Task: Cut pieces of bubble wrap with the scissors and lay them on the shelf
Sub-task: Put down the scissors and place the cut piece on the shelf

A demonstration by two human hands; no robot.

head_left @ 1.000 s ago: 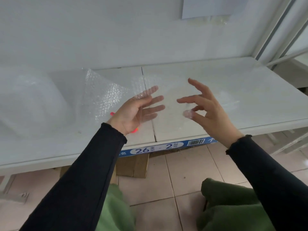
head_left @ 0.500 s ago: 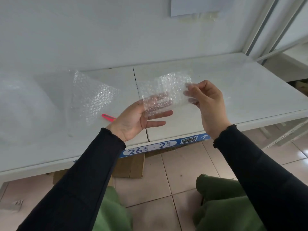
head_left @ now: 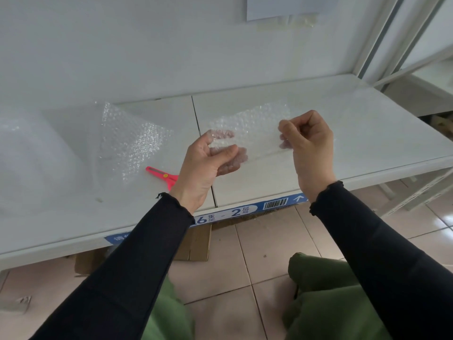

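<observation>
Nearest, a blue shelf-edge label [head_left: 245, 212] shows "2", a barcode and an arrow. Over the white shelf [head_left: 355, 123], left hand [head_left: 206, 165] and right hand [head_left: 310, 146] pinch opposite ends of a cut bubble wrap piece [head_left: 257, 126]; pink scissors [head_left: 160, 174] lie leftward on the shelf, beside the uncut bubble wrap sheet [head_left: 127, 141].

- My left hand [head_left: 208, 165] and right hand [head_left: 308, 146] are over the shelf [head_left: 355, 133], near its front edge, with the cut piece of bubble wrap [head_left: 255, 128] between them.
- My left hand grips the piece's left end; my right hand pinches its right end.
- The scissors [head_left: 163, 176] lie on the shelf just left of my left hand, their handle end hidden behind my wrist.
- Farther left, the big sheet of bubble wrap [head_left: 127, 141] rests on the shelf, just beside the scissors.
- A label strip [head_left: 247, 211] runs along the shelf's front edge, below my wrists.
- Cardboard [head_left: 196, 244] lies under the shelf, beside my left forearm.
</observation>
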